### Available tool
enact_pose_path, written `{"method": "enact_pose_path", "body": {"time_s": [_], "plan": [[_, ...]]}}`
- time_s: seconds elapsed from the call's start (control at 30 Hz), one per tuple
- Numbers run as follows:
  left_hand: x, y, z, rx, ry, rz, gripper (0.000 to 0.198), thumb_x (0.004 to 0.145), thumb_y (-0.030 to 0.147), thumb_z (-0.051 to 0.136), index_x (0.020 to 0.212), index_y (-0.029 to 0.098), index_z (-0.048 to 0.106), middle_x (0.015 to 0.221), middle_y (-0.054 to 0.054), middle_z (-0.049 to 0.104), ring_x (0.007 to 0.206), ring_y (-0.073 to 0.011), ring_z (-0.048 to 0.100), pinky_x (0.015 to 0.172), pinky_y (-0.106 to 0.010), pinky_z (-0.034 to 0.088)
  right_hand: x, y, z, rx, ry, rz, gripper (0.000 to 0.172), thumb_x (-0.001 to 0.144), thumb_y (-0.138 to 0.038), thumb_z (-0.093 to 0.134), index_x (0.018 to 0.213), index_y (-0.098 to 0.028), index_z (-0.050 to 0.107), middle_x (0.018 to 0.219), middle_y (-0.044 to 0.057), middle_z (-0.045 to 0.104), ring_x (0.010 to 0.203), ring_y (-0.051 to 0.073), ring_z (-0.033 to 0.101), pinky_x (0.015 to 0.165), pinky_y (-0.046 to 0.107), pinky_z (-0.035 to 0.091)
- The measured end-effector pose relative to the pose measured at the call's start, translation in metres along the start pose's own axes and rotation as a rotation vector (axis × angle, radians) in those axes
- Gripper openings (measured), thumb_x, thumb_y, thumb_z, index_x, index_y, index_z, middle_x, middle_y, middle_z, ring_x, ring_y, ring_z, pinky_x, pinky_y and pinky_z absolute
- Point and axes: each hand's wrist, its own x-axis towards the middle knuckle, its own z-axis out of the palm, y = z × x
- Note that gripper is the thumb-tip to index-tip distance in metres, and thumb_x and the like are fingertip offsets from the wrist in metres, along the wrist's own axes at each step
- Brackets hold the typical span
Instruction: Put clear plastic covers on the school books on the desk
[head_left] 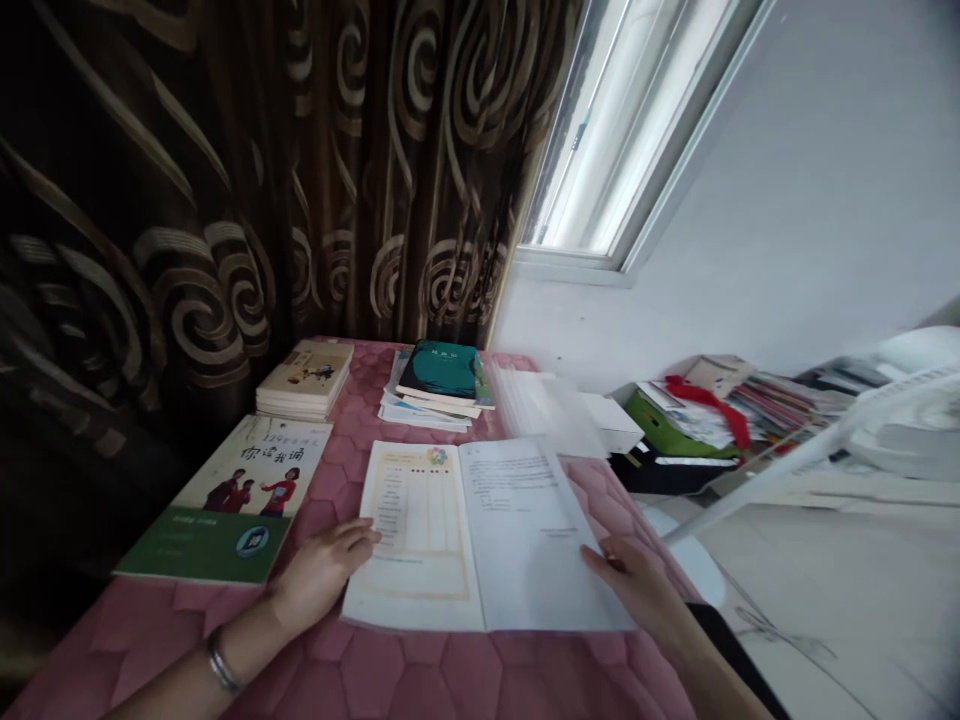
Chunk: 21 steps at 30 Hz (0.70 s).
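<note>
An open booklet (517,540) lies before me on the pink padded cover. Its left page bears a printed table with a yellow border; the right page has a few lines of text. My left hand (324,568), with a silver bracelet at the wrist, is closed on the left edge. At the opposite edge, my right hand (634,582) grips the right page, thumb on top and the other fingers mostly hidden beneath. A large book with a green and white cover (232,500) lies just left of my left hand.
Small books (304,378) are stacked at the back left. Behind the booklet sits a pile topped by a teal book (441,368), beside translucent plastic sheets (544,405). A patterned curtain (337,170) hangs behind; a white fan (847,430) and heaped papers (697,415) are at right.
</note>
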Motion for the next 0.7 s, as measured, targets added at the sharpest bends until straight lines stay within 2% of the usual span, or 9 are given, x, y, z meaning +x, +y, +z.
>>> {"method": "enact_pose_path", "body": {"time_s": [0.1,0.23,0.37,0.43,0.5,0.57,0.63,0.7], "plan": [[0.0,-0.002,0.008,-0.093,0.029,-0.067,0.039,0.08,-0.002,0.045,0.097,0.022,0.07,0.112,-0.003,0.072,0.116,-0.0167,0.06,0.097,-0.032,0.053,0.001,0.005,0.007,0.023,-0.032,0.006,0.032,0.062,-0.051,0.056,0.052,-0.026,0.039,0.05,-0.002,0.044,0.051,0.017,0.045,0.047,0.03,0.036],[-0.001,-0.006,0.009,-0.209,0.042,-0.194,0.042,0.072,-0.006,0.038,0.079,0.021,0.069,0.117,-0.004,0.07,0.115,-0.0162,0.062,0.097,-0.033,0.053,-0.001,0.005,0.011,0.083,-0.065,0.093,0.036,0.059,-0.055,0.057,0.052,-0.025,0.038,0.047,-0.003,0.042,0.049,0.016,0.045,0.046,0.028,0.035],[-0.001,-0.005,0.004,-0.225,0.023,-0.338,0.036,0.076,0.002,0.039,0.078,0.021,0.069,0.126,-0.006,0.065,0.111,-0.0178,0.064,0.096,-0.034,0.053,-0.009,-0.003,0.008,0.287,-0.089,0.203,0.035,0.062,-0.057,0.062,0.06,-0.024,0.05,0.054,0.0,0.056,0.052,0.019,0.055,0.047,0.029,0.041],[0.005,0.002,0.003,-0.185,0.067,-0.387,0.028,0.081,0.01,0.043,0.08,0.02,0.068,0.126,-0.008,0.064,0.112,-0.0209,0.064,0.098,-0.038,0.052,-0.012,-0.008,0.004,0.453,-0.134,0.286,0.033,0.065,-0.055,0.064,0.07,-0.024,0.057,0.062,0.002,0.063,0.056,0.021,0.061,0.049,0.031,0.045],[0.018,0.015,0.006,-0.165,0.148,-0.389,0.024,0.085,0.016,0.045,0.089,0.019,0.068,0.128,-0.011,0.062,0.118,-0.0231,0.06,0.103,-0.043,0.048,-0.014,-0.012,0.001,0.607,-0.181,0.369,0.033,0.067,-0.052,0.066,0.082,-0.024,0.062,0.071,0.006,0.069,0.062,0.024,0.066,0.052,0.033,0.05],[0.037,0.033,0.013,-0.239,0.197,-0.351,0.028,0.089,0.02,0.043,0.106,0.019,0.066,0.135,-0.011,0.057,0.127,-0.0226,0.053,0.108,-0.044,0.043,-0.013,-0.016,0.0,0.698,-0.235,0.398,0.037,0.069,-0.053,0.064,0.091,-0.023,0.065,0.081,0.009,0.073,0.071,0.027,0.07,0.059,0.036,0.055],[0.062,0.056,0.022,-0.412,0.159,-0.33,0.038,0.094,0.029,0.04,0.126,0.017,0.057,0.143,-0.012,0.05,0.135,-0.0216,0.043,0.113,-0.044,0.036,-0.014,-0.023,0.004,0.733,-0.269,0.33,0.047,0.075,-0.061,0.055,0.098,-0.022,0.067,0.094,0.013,0.074,0.083,0.03,0.071,0.069,0.039,0.058],[0.088,0.08,0.033,-0.609,0.075,-0.358,0.051,0.096,0.037,0.035,0.141,0.014,0.042,0.151,-0.014,0.039,0.141,-0.0218,0.033,0.118,-0.045,0.026,-0.017,-0.032,0.014,0.702,-0.232,0.182,0.059,0.081,-0.068,0.043,0.108,-0.021,0.067,0.107,0.015,0.071,0.096,0.032,0.069,0.076,0.043,0.057]]}}
